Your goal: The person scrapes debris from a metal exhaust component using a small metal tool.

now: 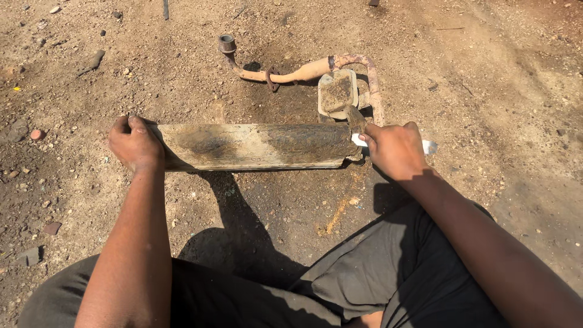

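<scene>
While hands grip rusty muffler [255,146] and pale tool [428,146], sunlit stony dirt ground [486,73] beneath.

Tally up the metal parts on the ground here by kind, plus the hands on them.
Long dirty muffler body: 1
Rusty bent exhaust pipe: 1
Pale metal block: 1
Small light tool in the right hand: 1
Hands, left and right: 2
Total: 6

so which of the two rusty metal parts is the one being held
The long straight muffler, lying crosswise: the left hand grips its left end and the right hand its right end. The bent pipe lies beyond it on the dirt, untouched.
</scene>
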